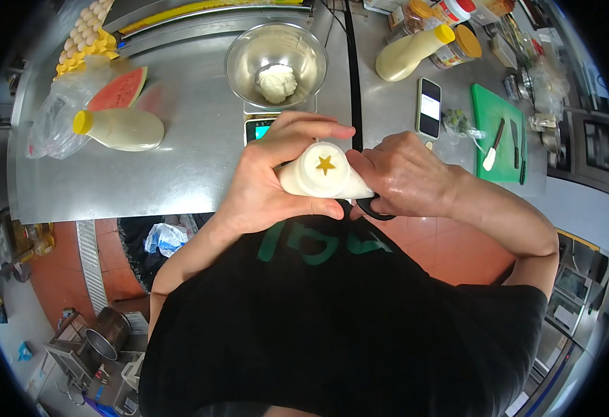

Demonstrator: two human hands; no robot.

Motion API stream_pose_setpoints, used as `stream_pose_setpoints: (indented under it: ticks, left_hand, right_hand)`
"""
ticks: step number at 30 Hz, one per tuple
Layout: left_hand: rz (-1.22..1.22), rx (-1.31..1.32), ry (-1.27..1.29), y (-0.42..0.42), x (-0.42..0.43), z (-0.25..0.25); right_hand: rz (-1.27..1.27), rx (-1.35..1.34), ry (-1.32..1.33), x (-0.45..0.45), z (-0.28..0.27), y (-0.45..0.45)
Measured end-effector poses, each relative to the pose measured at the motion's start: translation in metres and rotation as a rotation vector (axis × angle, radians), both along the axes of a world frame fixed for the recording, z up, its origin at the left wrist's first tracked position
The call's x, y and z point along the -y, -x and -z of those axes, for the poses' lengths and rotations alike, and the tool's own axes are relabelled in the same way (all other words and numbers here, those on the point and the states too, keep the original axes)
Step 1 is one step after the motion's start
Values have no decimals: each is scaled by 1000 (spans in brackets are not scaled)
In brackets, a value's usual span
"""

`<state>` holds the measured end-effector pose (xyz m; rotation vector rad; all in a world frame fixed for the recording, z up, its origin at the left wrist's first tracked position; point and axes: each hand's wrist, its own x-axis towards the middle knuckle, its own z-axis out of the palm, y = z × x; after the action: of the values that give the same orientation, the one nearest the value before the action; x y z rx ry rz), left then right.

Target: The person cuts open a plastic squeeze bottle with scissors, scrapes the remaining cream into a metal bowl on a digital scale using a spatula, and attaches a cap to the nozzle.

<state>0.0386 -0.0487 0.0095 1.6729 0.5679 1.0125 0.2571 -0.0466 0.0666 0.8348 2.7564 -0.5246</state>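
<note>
Star-topped bottle (323,175) in hand at mid-frame, bowl (239,61) already loaded!
Left hand (259,175) curls round it, thumb below, fingers above; right hand (407,167) bunches its fingers at the bottle's side, closed on a black loop handle (378,211). A white mound (276,83) sits in the bowl, upper middle; whether the bottle is opened, or how much work remains, I can't tell.
</note>
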Motion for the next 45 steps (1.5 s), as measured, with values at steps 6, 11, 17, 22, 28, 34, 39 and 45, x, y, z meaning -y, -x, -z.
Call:
stream_pose_setpoints:
  ticks: [6, 11, 17, 22, 28, 34, 39, 45]
  left_hand:
    - [10, -65, 24, 12, -5, -22]
    - [-162, -344, 65, 26, 2, -15]
    - [-380, -328, 415, 76, 22, -12]
    - [-652, 268, 555, 120, 25, -13]
    - [-789, 656, 557, 78, 7, -18]
    - [-682, 691, 545, 80, 10, -22]
    - [-641, 664, 565, 83, 26, -21]
    - [-772, 508, 553, 89, 43, -16]
  right_hand:
    - [90, -31, -26, -4, -5, 1]
    - [144, 54, -45, -6, 16, -4]
    - [294, -67, -174, 24, -3, -33]
    - [619, -562, 410, 49, -4, -34]
    - [613, -652, 891, 65, 53, 32]
    - [697, -896, 1098, 59, 73, 72]
    - [709, -1115, 1069, 55, 75, 92]
    - [706, -1109, 1092, 54, 84, 115]
